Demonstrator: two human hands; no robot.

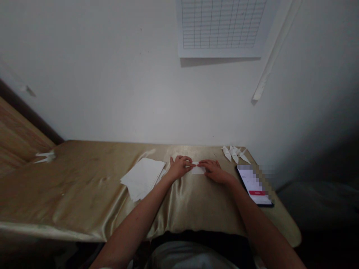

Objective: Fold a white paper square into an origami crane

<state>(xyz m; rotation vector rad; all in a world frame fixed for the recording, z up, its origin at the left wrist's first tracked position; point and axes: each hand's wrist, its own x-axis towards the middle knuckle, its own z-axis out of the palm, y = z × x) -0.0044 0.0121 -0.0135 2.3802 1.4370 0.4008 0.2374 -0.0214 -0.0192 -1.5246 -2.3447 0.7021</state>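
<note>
A small white sheet of paper [198, 170] lies on the gold satin cloth [84, 186] covering the table, between my two hands. My left hand [179, 167] rests on its left edge with fingers curled and pinching the paper. My right hand [213, 170] presses on its right edge, fingers bent onto the sheet. Both hands meet over the top of the paper near the far side of the table.
A stack of white paper sheets [143, 177] lies left of my hands. Several folded white paper figures [235, 153] sit at the far right corner. A phone [254, 185] with a lit screen lies at right. A grid chart [221, 26] hangs on the wall.
</note>
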